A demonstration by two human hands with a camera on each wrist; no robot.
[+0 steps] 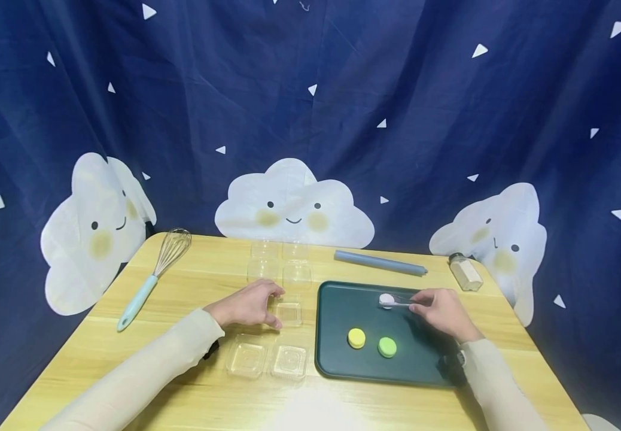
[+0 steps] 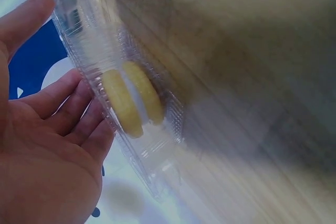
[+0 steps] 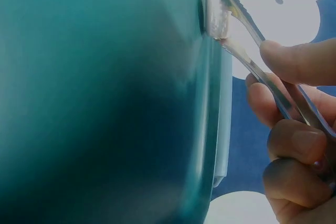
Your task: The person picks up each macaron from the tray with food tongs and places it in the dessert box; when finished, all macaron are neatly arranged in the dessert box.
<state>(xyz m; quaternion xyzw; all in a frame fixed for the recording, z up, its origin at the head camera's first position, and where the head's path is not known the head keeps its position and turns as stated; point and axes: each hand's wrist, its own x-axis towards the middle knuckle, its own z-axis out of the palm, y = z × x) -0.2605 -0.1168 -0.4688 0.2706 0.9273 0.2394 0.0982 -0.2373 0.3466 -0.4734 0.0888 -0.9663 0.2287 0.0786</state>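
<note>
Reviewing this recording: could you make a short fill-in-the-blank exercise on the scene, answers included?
The tweezers are gripped by the person's ____ hand.
On the tray, a ____ macaron lies just left of the green macaron.
In the head view, the whisk lies on the table's ____ side.
Missing words: right; yellow; left.

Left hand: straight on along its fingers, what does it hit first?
The clear container just right of the left hand's fingertips in the head view. Gap looks tiny; they may already touch its rim, depth is unclear.
</note>
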